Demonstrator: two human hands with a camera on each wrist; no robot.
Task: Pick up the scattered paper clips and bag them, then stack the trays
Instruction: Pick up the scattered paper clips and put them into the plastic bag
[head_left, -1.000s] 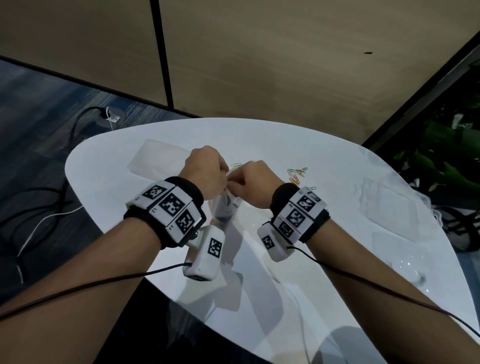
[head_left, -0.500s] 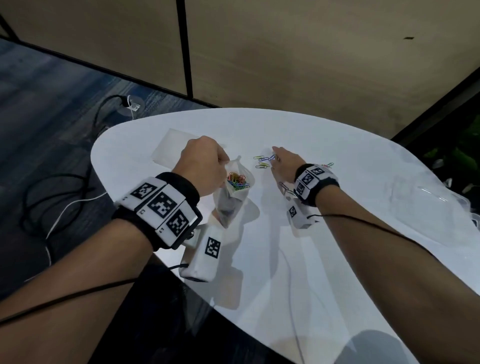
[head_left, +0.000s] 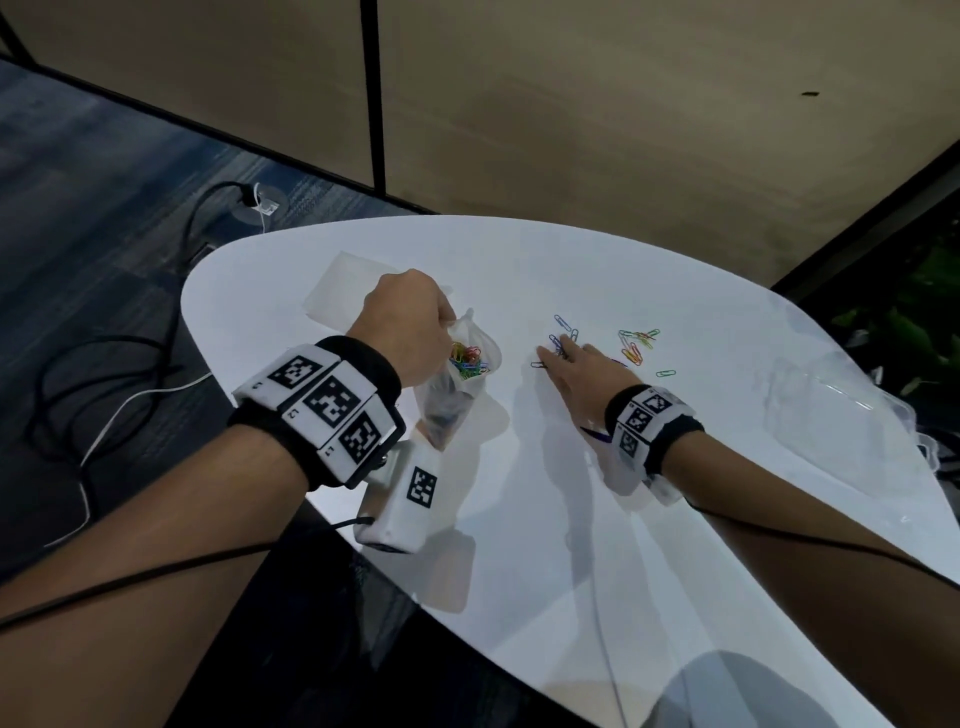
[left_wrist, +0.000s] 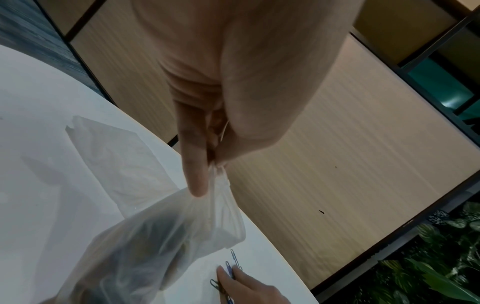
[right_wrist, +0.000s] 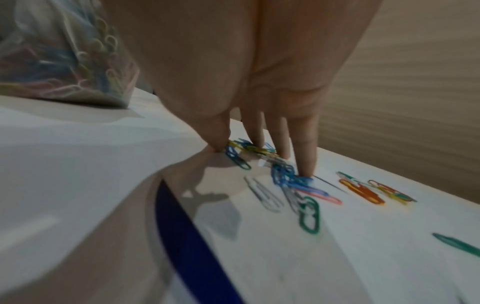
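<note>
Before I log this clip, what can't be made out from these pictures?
- Count of clips in the bag: head view too small, right wrist view blurred.
- Whether the right hand has lifted any clips: fingertips cover them, motion blur.
- The clear trays: faint at the table's right edge in the head view, number unclear.
- Left hand fingers: behind the hand's back in the head view.

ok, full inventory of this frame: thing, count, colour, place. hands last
plastic bag: one, clear, holds coloured clips, hanging above the table's left side
loose paper clips: many, mixed colours, scattered at table centre
flat clear sheet: one, far left of table; cannot tell what it is
clear trays: number unclear, right edge of table
table: one, white
cables: black and white, on the floor at left
left hand: pinches the bag's rim
right hand: fingertips on a cluster of mostly blue clips
</note>
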